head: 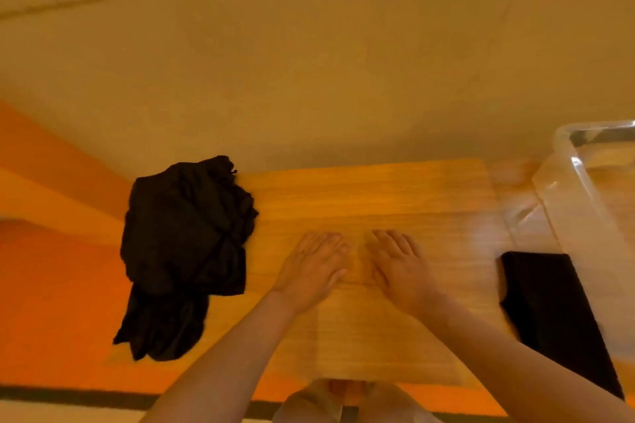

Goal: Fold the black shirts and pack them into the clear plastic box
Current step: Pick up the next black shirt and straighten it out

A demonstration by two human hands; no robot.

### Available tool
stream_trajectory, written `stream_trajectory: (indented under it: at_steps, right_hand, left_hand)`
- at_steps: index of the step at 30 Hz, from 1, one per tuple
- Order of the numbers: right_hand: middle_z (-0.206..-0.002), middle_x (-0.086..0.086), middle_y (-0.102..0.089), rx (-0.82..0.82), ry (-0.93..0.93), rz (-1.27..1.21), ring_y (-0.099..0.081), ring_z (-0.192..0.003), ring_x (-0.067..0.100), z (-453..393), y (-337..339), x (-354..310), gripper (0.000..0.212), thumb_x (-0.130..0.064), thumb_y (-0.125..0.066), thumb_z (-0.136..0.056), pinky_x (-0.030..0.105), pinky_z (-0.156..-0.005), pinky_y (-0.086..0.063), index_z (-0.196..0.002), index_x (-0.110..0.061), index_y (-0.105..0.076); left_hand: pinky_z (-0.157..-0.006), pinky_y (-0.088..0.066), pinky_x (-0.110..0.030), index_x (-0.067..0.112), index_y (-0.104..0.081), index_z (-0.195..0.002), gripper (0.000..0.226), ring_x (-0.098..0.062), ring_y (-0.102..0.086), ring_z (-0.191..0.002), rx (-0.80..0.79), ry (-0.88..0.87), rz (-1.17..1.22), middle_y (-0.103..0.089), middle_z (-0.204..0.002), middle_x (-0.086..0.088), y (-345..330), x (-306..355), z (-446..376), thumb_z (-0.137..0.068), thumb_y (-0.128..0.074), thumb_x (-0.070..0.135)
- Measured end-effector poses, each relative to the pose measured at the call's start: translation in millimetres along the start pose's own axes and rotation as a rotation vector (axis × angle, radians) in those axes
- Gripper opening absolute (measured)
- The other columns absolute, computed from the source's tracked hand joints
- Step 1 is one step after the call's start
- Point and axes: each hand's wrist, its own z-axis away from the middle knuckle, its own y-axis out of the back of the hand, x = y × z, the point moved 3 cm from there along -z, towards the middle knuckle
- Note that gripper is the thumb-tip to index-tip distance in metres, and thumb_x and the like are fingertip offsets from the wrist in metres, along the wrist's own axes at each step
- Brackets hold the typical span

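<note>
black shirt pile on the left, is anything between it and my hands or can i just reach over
Nothing visible stands in the way. The left hand and right hand lie flat on the wooden table, and only bare tabletop separates them from the crumpled black shirts at the left edge.

Warm, dim orange-yellow light tints everything, with no single source visible. The whole picture is soft, smeared by motion blur, worst at the right, where the clear plastic box (584, 182) shows pale glare streaks. The black shirts (182, 244) lose their folds to near-solid dark. Wide-angle distortion bends the surface (360, 196) edges outward.
</note>
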Motion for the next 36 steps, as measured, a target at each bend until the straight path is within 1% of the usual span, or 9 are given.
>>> stream_trajectory:
  at_steps: [6,10,15,19,23,27,30,33,36]
  right_hand:
    - [-0.117,0.010,-0.067,-0.083,0.245,0.062,-0.067,-0.102,0.033,-45,-5,-81,0.046,-0.037,-0.037,-0.079,0.050,-0.084,-0.053,-0.103,-0.020,-0.073]
    - [-0.116,0.009,-0.068,-0.122,0.355,0.056,-0.067,-0.102,0.031,-61,-12,-139,0.039,-0.035,-0.045,-0.078,0.049,-0.084,-0.053,-0.103,-0.021,-0.072]
    - [-0.117,0.009,-0.067,-0.078,0.510,0.053,-0.066,-0.105,0.028,-78,-20,-199,0.033,-0.030,-0.053,-0.081,0.046,-0.088,-0.052,-0.106,-0.019,-0.071]
    - [-0.124,0.009,-0.063,-0.113,0.572,0.061,-0.062,-0.112,0.028,-94,-25,-229,0.040,-0.029,-0.076,-0.077,0.044,-0.093,-0.050,-0.114,-0.016,-0.068]
    - [-0.130,0.011,-0.060,-0.138,0.615,0.078,-0.058,-0.118,0.029,-101,-23,-248,0.041,-0.028,-0.071,-0.082,0.043,-0.096,-0.048,-0.120,-0.014,-0.065]
    - [-0.136,0.010,-0.055,-0.129,0.649,0.110,-0.053,-0.124,0.028,-100,-27,-256,0.039,-0.029,-0.062,-0.090,0.043,-0.101,-0.043,-0.126,-0.014,-0.061]
    - [-0.142,0.010,-0.050,-0.158,0.654,0.113,-0.047,-0.131,0.029,-106,-28,-258,0.040,-0.028,-0.055,-0.095,0.043,-0.107,-0.037,-0.132,-0.012,-0.056]
    - [-0.140,0.009,-0.052,-0.126,0.656,0.101,-0.049,-0.129,0.028,-113,-24,-263,0.040,-0.027,-0.057,-0.094,0.041,-0.106,-0.038,-0.131,-0.012,-0.058]
    - [-0.116,0.005,-0.068,-0.062,0.679,0.087,-0.066,-0.106,0.022,-116,-17,-273,0.039,-0.026,-0.079,-0.075,0.035,-0.088,-0.053,-0.112,-0.015,-0.069]
  left_hand:
    - [-0.109,-0.030,-0.039,0.020,-0.061,-0.127,0.049,-0.020,-0.053,-0.123,0.000,0.328,-0.018,-0.058,-0.134,-0.003,4,-50,71,-0.093,-0.035,0.044]
    - [-0.119,-0.008,-0.042,0.022,-0.026,-0.152,0.051,-0.019,-0.015,-0.147,0.013,0.534,-0.037,-0.018,-0.160,-0.001,2,-78,120,-0.104,-0.026,0.042]
    - [-0.099,-0.045,-0.048,0.015,-0.059,-0.130,0.051,-0.024,-0.047,-0.131,0.144,0.733,-0.068,-0.048,-0.144,-0.006,3,-118,167,-0.086,-0.067,0.039]
    - [-0.110,-0.032,-0.046,0.014,-0.043,-0.142,0.060,-0.025,-0.034,-0.140,0.094,0.872,0.001,-0.036,-0.151,-0.006,-2,-152,187,-0.091,-0.061,0.041]
    - [-0.118,-0.014,-0.042,0.018,-0.026,-0.147,0.058,-0.022,-0.019,-0.144,0.038,0.891,0.001,-0.022,-0.155,-0.002,-15,-171,193,-0.098,-0.047,0.040]
    - [-0.098,-0.045,-0.045,0.017,-0.067,-0.111,0.034,-0.022,-0.060,-0.111,0.248,0.809,0.002,-0.062,-0.118,-0.002,-20,-179,195,-0.079,-0.077,0.024]
    - [-0.085,-0.052,-0.043,0.017,-0.071,-0.093,0.024,-0.022,-0.065,-0.091,0.417,0.776,0.018,-0.066,-0.099,0.000,-20,-186,196,-0.072,-0.082,0.018]
    - [-0.087,-0.048,-0.041,0.018,-0.071,-0.091,0.007,-0.020,-0.064,-0.090,0.538,0.763,0.031,-0.065,-0.097,0.002,-19,-192,199,-0.084,-0.069,0.019]
    - [-0.087,-0.043,-0.034,0.017,-0.069,-0.094,0.028,-0.018,-0.063,-0.092,0.588,0.717,0.134,-0.065,-0.098,0.002,-16,-188,201,-0.091,-0.043,0.026]
